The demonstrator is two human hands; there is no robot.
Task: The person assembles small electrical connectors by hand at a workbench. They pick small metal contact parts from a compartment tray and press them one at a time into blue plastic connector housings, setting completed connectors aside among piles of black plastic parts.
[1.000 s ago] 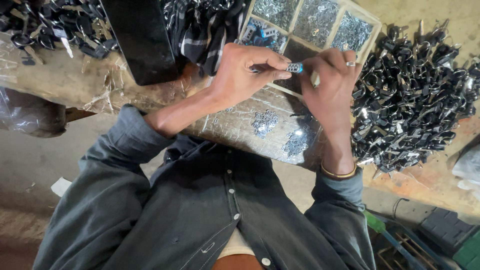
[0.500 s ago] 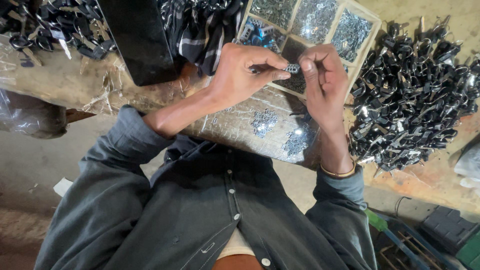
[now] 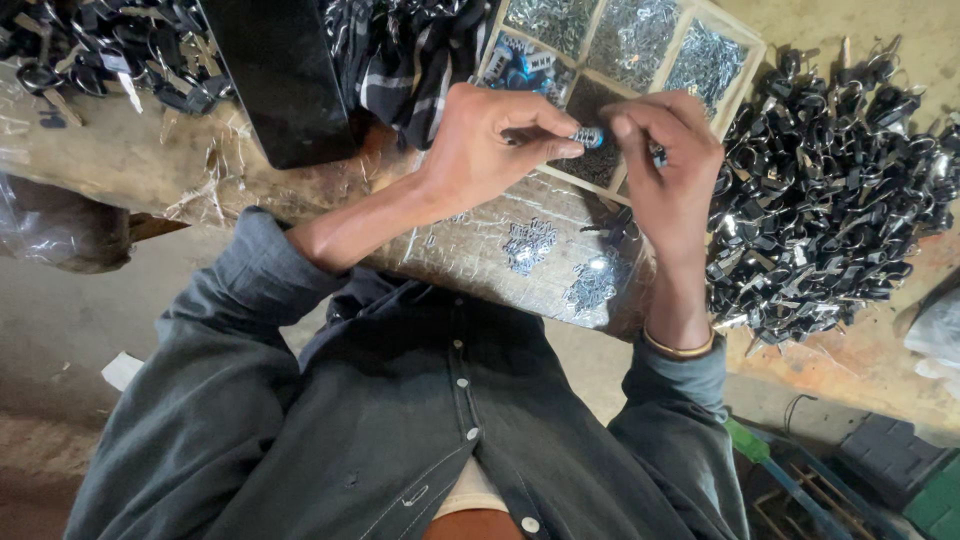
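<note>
My left hand [image 3: 490, 145] pinches a small blue and silver cylindrical part [image 3: 588, 136] between thumb and fingers, above the wooden tray. My right hand [image 3: 668, 175], with a bangle at the wrist, has its thumb and index fingertip at the free end of the same part. Another small dark-blue bit shows inside its curled fingers. Both hands hover over the near corner of the divided tray [image 3: 742, 72], whose compartments hold several heaps of small silvery and blue pieces.
A big pile of black clip-like parts [image 3: 830, 200] lies to the right. Small heaps of silvery pieces [image 3: 530, 245] sit on shiny sheeting below my hands. A black box [image 3: 280, 80], checked cloth [image 3: 410, 50], more black parts [image 3: 100, 50] and a plastic bag [image 3: 50, 225] are at left.
My right hand's fingers have curled in and closed on the end of the part. My left hand has kept its hold almost unmoved.
</note>
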